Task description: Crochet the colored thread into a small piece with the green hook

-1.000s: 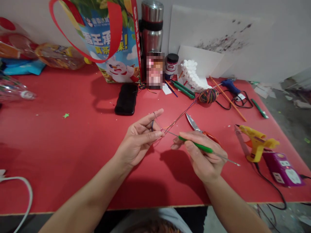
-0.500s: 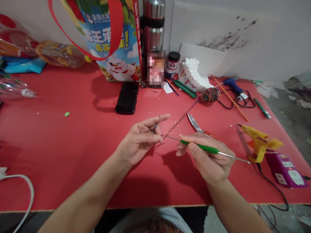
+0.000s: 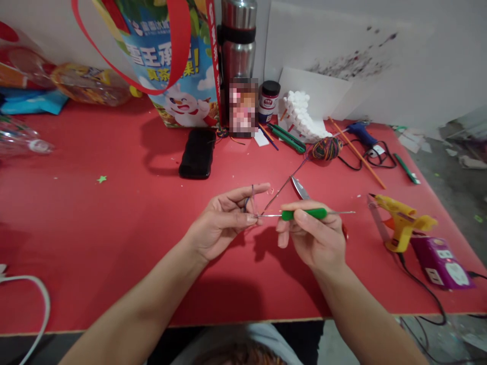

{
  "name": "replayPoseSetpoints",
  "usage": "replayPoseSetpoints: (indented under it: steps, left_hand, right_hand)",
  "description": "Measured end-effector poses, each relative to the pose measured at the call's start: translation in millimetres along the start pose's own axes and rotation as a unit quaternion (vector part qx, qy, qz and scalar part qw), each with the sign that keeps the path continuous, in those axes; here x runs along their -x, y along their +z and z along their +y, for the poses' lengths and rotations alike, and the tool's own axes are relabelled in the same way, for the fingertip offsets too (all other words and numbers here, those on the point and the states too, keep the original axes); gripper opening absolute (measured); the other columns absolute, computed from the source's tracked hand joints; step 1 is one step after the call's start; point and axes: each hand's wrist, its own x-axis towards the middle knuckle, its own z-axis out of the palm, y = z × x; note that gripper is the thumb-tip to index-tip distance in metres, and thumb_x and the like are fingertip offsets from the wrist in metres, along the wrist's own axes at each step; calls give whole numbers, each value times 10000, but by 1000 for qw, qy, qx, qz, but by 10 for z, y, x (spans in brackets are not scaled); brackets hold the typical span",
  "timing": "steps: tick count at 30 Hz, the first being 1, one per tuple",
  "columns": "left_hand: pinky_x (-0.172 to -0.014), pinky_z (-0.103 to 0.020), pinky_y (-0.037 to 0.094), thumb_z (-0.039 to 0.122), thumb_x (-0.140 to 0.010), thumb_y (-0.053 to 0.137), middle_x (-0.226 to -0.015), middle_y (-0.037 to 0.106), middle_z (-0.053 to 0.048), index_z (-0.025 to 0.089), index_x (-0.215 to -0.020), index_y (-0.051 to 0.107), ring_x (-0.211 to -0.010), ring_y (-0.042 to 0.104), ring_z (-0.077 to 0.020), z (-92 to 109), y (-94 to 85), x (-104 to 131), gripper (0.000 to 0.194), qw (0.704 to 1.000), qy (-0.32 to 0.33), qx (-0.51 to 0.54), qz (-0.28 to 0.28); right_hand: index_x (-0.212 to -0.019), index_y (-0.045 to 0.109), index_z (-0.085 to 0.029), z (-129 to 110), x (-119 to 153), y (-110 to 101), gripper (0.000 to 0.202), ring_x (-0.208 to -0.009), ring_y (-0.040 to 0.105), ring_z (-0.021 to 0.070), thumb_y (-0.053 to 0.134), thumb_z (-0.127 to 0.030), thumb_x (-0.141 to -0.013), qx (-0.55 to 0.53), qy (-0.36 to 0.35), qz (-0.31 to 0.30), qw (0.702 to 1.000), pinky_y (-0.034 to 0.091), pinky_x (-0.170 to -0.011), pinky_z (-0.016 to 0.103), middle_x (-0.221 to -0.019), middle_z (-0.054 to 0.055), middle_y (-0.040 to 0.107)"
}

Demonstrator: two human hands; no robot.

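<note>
Yarn runs from a multicoloured ball to my left hand, where it loops round the outstretched index finger. The left thumb and another finger pinch the yarn; the small piece at the fingertips is too fine to make out. My right hand grips a crochet hook by its green handle. One thin metal end of the hook meets the yarn at my left fingertips, while the other end sticks out to the right. Scissors lie behind my right hand, which partly covers them.
On the red table lie a black phone, a green cutter and an orange stick. A yellow glue gun and purple power box stand at right. Behind are a gift bag and a steel flask.
My right hand has moved left and turned the crochet hook more level, its tip closer into my left fingertips. The left hand stays nearly in place.
</note>
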Motion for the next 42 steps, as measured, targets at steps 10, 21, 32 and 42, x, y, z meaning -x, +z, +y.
replayPoseSetpoints:
  steps: [10,21,32,42]
  left_hand:
    - [-760,-229,557,123,-713,899,-812,741,-19,267,-1214,800,-772,677,-135,-132,33,11,531,985,135,-93,48]
    - [-672,-181,503,179,-801,854,-890,741,-24,255,-1241,787,-705,622,-84,-120,8,9,452,978,166,-118,43]
    - [-763,-174,542,121,-756,871,-811,706,10,245,-1268,767,-761,675,-89,-163,28,-22,536,973,176,-103,105]
    - [-680,-163,528,128,-735,877,-766,686,21,220,-1264,762,-677,627,-73,-199,134,-2,549,978,158,-47,124]
  right_hand:
    - [-957,675,-198,72,0,80,114,-497,698,153,735,-268,-889,-9,10,-8,1000,612,-486,287,-790,36,799]
    - [-1012,693,-193,113,-30,76,102,-493,675,122,693,-256,-932,-20,25,-18,999,555,-464,235,-808,31,789]
    - [-1106,706,-216,196,39,80,132,-553,652,91,646,-181,-993,104,-71,4,992,546,-549,233,-800,-4,730]
    - [-1298,655,-283,353,179,104,333,-924,729,198,648,-197,-976,405,-210,37,889,594,-813,365,-1095,61,754]
